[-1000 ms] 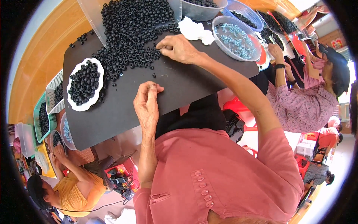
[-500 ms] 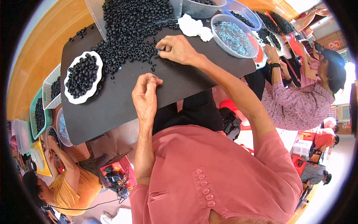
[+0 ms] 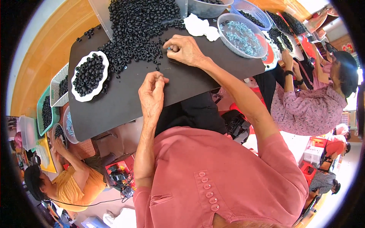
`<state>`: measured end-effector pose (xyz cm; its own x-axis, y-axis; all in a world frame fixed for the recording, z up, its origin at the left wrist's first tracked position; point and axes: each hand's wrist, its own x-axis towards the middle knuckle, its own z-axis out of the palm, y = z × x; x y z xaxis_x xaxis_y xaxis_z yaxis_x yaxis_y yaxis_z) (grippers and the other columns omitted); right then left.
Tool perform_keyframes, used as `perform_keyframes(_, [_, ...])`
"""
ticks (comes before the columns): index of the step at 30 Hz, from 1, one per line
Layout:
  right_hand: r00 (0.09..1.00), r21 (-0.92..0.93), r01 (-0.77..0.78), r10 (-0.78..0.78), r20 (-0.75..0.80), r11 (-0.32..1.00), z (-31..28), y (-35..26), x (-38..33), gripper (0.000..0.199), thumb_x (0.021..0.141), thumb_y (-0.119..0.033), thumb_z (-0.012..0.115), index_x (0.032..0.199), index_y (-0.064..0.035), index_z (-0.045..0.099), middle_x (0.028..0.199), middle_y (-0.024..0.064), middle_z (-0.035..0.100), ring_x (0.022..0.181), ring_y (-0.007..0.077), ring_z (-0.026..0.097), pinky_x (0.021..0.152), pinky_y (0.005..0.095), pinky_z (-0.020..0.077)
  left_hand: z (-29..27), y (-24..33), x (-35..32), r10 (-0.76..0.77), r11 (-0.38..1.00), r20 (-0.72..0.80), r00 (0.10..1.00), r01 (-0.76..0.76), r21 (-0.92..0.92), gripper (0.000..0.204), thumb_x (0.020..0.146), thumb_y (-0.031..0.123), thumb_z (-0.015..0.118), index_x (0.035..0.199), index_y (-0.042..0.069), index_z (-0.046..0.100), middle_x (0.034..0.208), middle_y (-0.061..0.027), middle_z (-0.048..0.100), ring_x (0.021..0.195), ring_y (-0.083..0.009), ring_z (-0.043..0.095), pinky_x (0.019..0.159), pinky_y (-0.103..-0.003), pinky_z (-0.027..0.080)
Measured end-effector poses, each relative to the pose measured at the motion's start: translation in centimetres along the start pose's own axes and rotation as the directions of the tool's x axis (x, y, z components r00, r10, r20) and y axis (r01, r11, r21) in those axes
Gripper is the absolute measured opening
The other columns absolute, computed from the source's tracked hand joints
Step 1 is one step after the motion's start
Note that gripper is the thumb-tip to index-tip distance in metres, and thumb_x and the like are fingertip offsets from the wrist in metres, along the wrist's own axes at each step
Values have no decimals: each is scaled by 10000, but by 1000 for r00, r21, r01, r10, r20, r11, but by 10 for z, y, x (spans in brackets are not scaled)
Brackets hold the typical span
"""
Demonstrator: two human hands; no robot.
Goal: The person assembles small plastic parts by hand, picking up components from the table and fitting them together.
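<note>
A big heap of black ring-shaped beads [image 3: 131, 36] spreads across the dark grey tabletop [image 3: 125, 98]. Near the heap's right edge, my right hand [image 3: 187, 51] has its thumb and forefinger closed on a small dark-and-blue piece [image 3: 169, 48], too small to name surely. Closer to me, my left hand [image 3: 152, 95] is closed, thumb pressed to the curled forefinger; anything in it is hidden. A few loose black beads [image 3: 157, 65] lie just beyond its fingertips, apart from the main heap. On the left, a white scalloped plate [image 3: 105, 74] holds more black beads.
A clear tub [image 3: 99, 17] lies behind the heap. White crumpled tissue [image 3: 200, 27] and a clear bowl [image 3: 243, 54] of light-blue pieces are at the right. Baskets [image 3: 42, 123] stand left of the table. Co-workers sit on the left [image 3: 81, 180] and right [image 3: 304, 108].
My right hand has drawn back slightly from the heap's edge, its fingers still pinched. The left hand stays closed in nearly the same place. The whole view has shifted a little.
</note>
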<state>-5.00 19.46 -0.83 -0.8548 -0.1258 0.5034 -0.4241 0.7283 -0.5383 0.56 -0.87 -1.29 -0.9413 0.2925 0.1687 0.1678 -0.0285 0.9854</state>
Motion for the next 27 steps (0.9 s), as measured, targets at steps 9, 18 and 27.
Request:
perform_keyframes(9, [936, 673, -333, 315, 154, 661, -14, -13, -18, 163, 834, -25, 602, 991, 14, 624, 801, -7, 598, 720, 44, 544, 651, 201, 457, 23, 19, 40, 182, 930, 26, 983, -181, 319, 215, 859, 29, 555, 1070, -10, 562, 826, -119, 656, 753, -161, 638, 682, -301, 506])
perform_keyframes(18, [909, 758, -389, 352, 223, 524, -28, -9, -19, 134, 884, -38, 599, 997, 27, 629, 825, 35, 624, 708, 82, 567, 657, 228, 485, 40, 15, 66, 236, 877, 83, 968, -249, 411, 166, 860, 26, 577, 1023, -1, 559, 837, -153, 666, 776, -231, 669, 675, -320, 508])
perform_keyframes(27, [947, 635, -320, 220, 233, 703, -33, 8, -11, 138, 824, -71, 637, 934, 9, 655, 771, 29, 646, 689, 73, 587, 643, 229, 492, 42, 7, 67, 31, 973, 36, 999, -38, 228, 102, 906, 60, 573, 993, 6, 582, 748, -2, 593, 678, -52, 489, 599, -213, 416])
